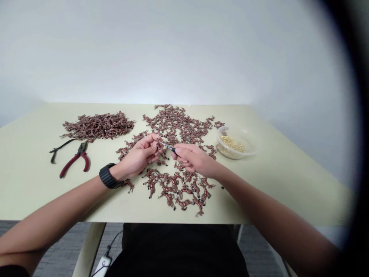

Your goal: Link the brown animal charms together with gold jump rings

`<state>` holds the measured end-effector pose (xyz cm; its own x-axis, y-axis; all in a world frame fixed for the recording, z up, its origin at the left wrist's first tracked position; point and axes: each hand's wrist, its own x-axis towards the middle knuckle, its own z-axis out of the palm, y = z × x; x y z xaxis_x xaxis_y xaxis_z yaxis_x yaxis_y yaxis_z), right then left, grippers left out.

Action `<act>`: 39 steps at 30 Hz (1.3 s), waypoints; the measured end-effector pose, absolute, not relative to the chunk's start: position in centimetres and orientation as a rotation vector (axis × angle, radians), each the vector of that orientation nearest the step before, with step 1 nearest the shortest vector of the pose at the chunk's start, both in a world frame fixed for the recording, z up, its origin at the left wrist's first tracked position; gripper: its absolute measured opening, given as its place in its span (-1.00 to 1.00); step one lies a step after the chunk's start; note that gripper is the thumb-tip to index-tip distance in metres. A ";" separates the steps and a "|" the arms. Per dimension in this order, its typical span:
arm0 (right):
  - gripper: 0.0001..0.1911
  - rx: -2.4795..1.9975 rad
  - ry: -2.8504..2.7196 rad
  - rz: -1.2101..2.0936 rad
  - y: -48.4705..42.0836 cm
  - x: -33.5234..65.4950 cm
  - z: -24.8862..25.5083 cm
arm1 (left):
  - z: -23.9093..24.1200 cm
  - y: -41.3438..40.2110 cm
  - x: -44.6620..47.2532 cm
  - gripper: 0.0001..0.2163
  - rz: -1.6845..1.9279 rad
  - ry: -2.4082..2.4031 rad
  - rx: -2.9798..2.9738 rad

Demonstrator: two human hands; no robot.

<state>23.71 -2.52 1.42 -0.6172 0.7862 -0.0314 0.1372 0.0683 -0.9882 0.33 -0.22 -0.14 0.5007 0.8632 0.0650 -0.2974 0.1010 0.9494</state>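
Pale table — brown figurine pinched between left fingers.

We take this for a small craft workroom: the pale counter carries heaps of brown animal figures, red-handled pliers and a plastic tub of tiny gold pieces. We see a plain whitish wall behind the counter, with grey flooring and a white power strip below it.
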 end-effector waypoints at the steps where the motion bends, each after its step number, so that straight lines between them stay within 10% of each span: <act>1: -0.60 -0.901 -1.777 1.660 -2.5 23.8 1.4 | -0.2 -0.2 0.3 -0.88 0.947 0.605 1.176; 16: -0.61 -0.852 -1.197 2.427 -2.1 24.2 2.5 | -0.6 1.2 -0.8 -0.82 1.169 0.779 1.808; 27: -0.72 -1.044 -2.039 0.666 -2.4 23.6 0.8 | 0.3 -0.8 0.7 -0.83 0.845 0.514 0.983; 39: -0.73 -1.036 -2.199 0.568 -2.5 23.3 0.6 | 0.2 -1.2 0.9 -0.90 0.796 0.457 0.965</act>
